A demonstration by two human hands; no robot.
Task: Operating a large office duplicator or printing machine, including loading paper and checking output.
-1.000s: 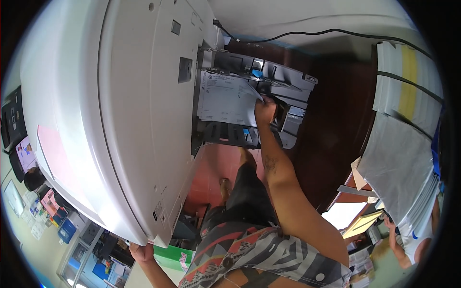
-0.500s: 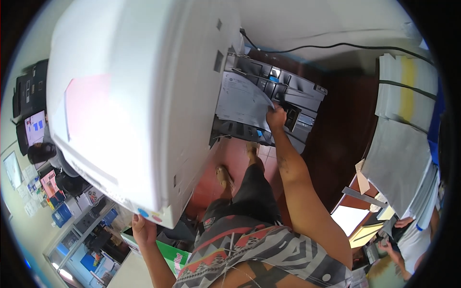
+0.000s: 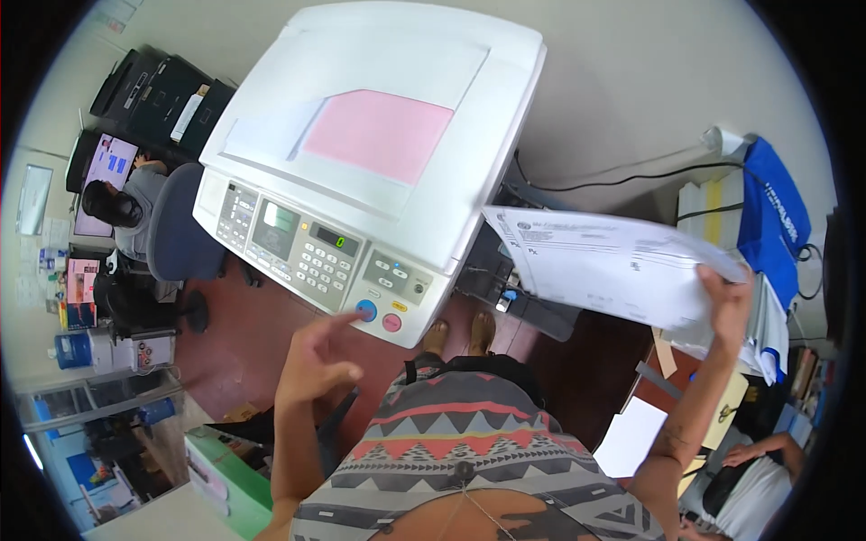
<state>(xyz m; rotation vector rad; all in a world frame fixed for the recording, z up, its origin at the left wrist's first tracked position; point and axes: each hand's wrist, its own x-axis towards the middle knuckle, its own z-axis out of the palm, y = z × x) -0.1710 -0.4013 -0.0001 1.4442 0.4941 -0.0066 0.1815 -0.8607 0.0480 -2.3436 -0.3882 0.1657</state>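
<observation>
A white copier stands before me, with a pink sheet and white paper on its lid. My left hand has its fingers apart and holds nothing; its index fingertip is at the round blue button on the control panel. Beside that button sits a round red one. Out to the right, my right hand grips printed sheets by their far-right edge. The sheets hang tilted over the dark side tray, partly hiding it.
At the left a person sits at a monitor by a blue office chair. A green box is at lower left. On the right are bundled paper stacks, a blue bag and another person. A black cable runs along the wall.
My right hand has lifted the printed sheets from the side tray and brought them right. My left hand has moved from the copier's front corner to the blue button. My view now takes in the panel.
</observation>
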